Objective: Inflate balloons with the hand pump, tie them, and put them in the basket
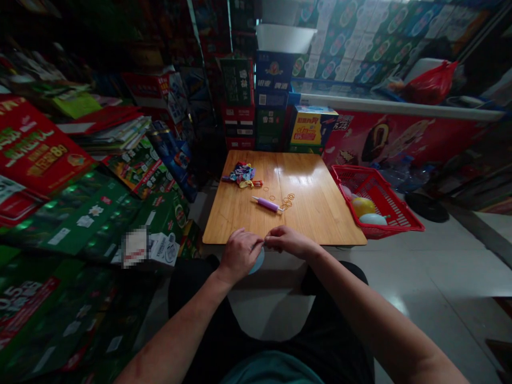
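Note:
Just off the near edge of the table, a light blue balloon (258,262) shows below my left hand (241,252), whose fingers are closed around its upper end. My right hand (288,240) meets it there in a pinch, fingertips touching those of the left; whatever lies between them is too small to make out. On the wooden table (320,208) ahead lies a purple balloon pump (267,204) with a white nozzle. Several tan rubber bands (288,201) are scattered beside it. Farther back sits a pile of colourful deflated balloons (243,174).
Right of the table, a red basket (394,208) holds inflated balloons, including a yellow one (363,206). Green beer cartons (80,218) are stacked on the left. More boxes (273,80) stand behind the table, and a pink-fronted freezer (372,136) runs along the back right.

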### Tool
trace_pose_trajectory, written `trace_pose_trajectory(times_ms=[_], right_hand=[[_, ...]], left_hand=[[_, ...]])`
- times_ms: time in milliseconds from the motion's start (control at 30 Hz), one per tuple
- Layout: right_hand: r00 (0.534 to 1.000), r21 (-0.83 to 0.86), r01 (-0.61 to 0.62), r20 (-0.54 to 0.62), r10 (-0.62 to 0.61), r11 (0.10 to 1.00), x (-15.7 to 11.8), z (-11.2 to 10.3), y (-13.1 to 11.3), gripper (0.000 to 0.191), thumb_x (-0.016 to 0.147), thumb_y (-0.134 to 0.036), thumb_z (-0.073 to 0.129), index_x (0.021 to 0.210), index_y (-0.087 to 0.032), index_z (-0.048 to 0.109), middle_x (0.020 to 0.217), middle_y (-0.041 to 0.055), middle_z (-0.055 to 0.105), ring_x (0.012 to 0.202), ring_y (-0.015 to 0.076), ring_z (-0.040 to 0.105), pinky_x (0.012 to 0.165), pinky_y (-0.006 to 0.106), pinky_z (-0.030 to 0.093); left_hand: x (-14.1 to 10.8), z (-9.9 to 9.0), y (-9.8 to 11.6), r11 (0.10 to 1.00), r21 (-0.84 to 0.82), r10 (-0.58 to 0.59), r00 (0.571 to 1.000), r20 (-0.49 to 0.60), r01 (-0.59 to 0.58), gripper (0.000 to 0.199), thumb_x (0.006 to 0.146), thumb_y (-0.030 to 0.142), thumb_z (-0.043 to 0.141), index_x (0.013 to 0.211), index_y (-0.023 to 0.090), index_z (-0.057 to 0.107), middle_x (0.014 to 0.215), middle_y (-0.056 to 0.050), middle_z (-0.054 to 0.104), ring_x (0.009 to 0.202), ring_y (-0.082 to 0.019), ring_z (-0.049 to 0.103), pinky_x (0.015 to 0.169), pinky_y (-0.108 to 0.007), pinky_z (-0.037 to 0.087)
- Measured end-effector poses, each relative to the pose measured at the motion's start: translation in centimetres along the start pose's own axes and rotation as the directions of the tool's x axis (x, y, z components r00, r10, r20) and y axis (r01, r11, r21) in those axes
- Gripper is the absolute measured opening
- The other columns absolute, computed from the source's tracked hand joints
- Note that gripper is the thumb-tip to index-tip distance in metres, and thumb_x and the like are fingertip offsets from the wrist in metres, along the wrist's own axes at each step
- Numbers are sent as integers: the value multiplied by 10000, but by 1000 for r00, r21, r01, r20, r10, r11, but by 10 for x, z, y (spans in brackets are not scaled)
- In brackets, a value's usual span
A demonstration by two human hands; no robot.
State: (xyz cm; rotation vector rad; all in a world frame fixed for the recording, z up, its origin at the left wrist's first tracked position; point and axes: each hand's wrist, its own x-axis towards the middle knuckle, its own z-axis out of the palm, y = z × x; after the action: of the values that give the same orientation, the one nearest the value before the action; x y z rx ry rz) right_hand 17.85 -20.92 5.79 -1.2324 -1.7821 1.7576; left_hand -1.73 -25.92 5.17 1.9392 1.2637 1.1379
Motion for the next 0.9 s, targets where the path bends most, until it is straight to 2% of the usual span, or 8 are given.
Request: trace_pose_trajectory(times_ms=[100, 167, 267, 333, 533, 633, 767, 900], right_hand=[[997, -124, 6, -74, -15, 992, 40, -27, -6, 264, 835, -400, 650, 782, -150, 712, 679, 21, 636, 568, 109, 521, 512, 209, 395], [954, -371, -54, -294, -62, 927, 72, -50, -7, 290, 853, -398, 630, 761, -142, 730, 633, 31, 641, 533, 110, 513, 510, 219, 380], [891, -523, -168, -444, -99, 835, 121, -82, -5, 281, 865, -367, 641, 778, -125, 754, 670, 78, 686, 598, 145, 580, 577, 247, 399], [867, -579, -222, -485, -112, 785, 151, -98, -2, 237, 874, -305, 630, 830, -118, 768, 771, 123, 727, 716, 182, 644, 654, 258, 425], [850, -702, -309, -506, -144, 642, 219, -114, 11, 236, 854, -203, 608, 989, -100, 772, 1097, 221, 708, 1022, 274, 666, 864, 285, 442], [864, -733, -310, -483, -143, 605, 240, -114, 19, 259, 813, -190, 645, 1016, -77, 760, 1128, 243, 682, 1067, 304, 643, 918, 303, 436], [873, -733, -297, -468, -137, 612, 254, -117, 23, 280, 781, -169, 669, 1026, -49, 732, 1129, 268, 665, 1116, 326, 604, 958, 328, 418], [886, -681, -253, -449, -119, 687, 251, -119, 13, 213, 764, -180, 689, 928, -46, 712, 1014, 246, 684, 991, 284, 624, 844, 302, 437]], left_hand=[[13, -5, -11, 982, -88, -170, 983, -63, 164, 79, 831, 280, 700, 829, 281, 780, 836, -58, 743, 836, -266, 658, 865, -369, 455], [19, -8, -17, 955, -151, -265, 962, -63, 254, 85, 835, 302, 701, 833, 271, 781, 855, -45, 752, 820, -249, 668, 768, -324, 458], [26, -12, -26, 919, -195, -359, 932, -49, 344, 112, 835, 334, 703, 824, 251, 777, 843, -32, 754, 802, -229, 674, 724, -298, 452], [28, -13, -32, 895, -216, -404, 915, -19, 390, 158, 855, 364, 681, 841, 237, 772, 849, -32, 754, 821, -224, 680, 740, -294, 461], [32, -18, -48, 842, -265, -471, 880, 65, 470, 232, 889, 417, 644, 872, 211, 749, 872, -33, 753, 854, -216, 690, 774, -299, 480], [35, -18, -52, 826, -288, -486, 871, 73, 485, 224, 892, 415, 644, 880, 215, 744, 879, -31, 755, 860, -213, 693, 777, -299, 486], [40, -16, -55, 813, -326, -487, 870, 76, 483, 224, 890, 415, 648, 880, 214, 745, 885, -39, 757, 858, -215, 695, 782, -303, 494], [43, -13, -59, 803, -372, -483, 874, 52, 466, 230, 881, 419, 662, 879, 206, 749, 882, -49, 756, 852, -214, 688, 773, -300, 494]])
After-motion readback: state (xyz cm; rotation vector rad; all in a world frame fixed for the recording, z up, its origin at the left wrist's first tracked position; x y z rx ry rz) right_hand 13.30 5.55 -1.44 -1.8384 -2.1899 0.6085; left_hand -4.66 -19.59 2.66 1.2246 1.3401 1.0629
